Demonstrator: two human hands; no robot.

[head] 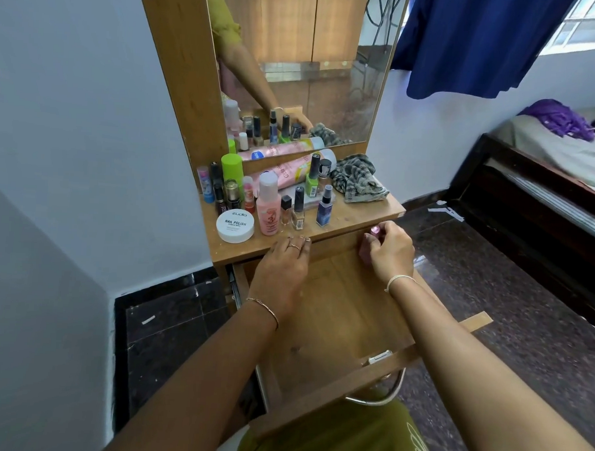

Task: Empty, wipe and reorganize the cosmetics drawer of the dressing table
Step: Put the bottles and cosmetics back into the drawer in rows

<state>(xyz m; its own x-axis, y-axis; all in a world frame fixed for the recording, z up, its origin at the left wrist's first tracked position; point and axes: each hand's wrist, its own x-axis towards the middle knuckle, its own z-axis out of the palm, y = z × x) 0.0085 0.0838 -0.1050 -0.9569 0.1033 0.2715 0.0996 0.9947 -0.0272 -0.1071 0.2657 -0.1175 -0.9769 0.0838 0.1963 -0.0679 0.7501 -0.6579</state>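
Note:
The wooden drawer (336, 315) of the dressing table is pulled out toward me, and its bare bottom shows. My left hand (282, 269) hovers over the drawer's far left part with fingers loosely bent, fingertips at the front edge of the tabletop (351, 217). My right hand (388, 251) grips a small pink bottle (368, 252) with a shiny cap at the drawer's far right, just under the tabletop edge. Several cosmetics stand on the tabletop: a white nail polish remover tub (235, 226), a pink bottle (268, 203), nail polishes and a blue spray bottle (325, 206).
A striped grey cloth (358, 178) lies at the tabletop's right, beside a long pink can (291, 172) lying against the mirror (303, 65). A bed (547, 168) stands at right. White wall is close on the left. The drawer's metal handle (384, 392) is near my lap.

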